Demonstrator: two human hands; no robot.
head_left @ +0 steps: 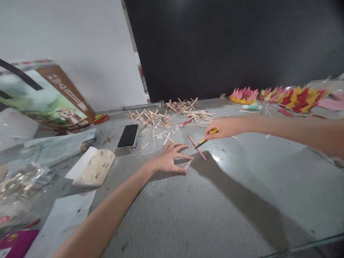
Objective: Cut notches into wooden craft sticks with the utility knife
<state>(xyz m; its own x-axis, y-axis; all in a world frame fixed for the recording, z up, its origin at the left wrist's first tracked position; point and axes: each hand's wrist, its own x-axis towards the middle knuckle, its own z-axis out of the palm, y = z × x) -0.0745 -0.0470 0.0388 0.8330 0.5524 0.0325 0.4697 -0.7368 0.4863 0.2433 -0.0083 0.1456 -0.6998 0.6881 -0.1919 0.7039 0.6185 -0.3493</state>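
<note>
My left hand rests low over the grey table with fingers spread. A short flat wooden stick with small dark marks is held by its ends between the thumb and a fingertip. In my right hand is a yellow-and-black striped pencil, its dark tip slanting down to the left. Just under that tip lies a thin red-and-white patterned stick; whether the two touch, I cannot tell. Beyond both hands, many loose and crossed wooden sticks are heaped on the table.
A phone and a tissue pack lie to the left, near a printed box and plastic bags. Folded paper flowers and a glue stick sit at the back right, before a black panel.
</note>
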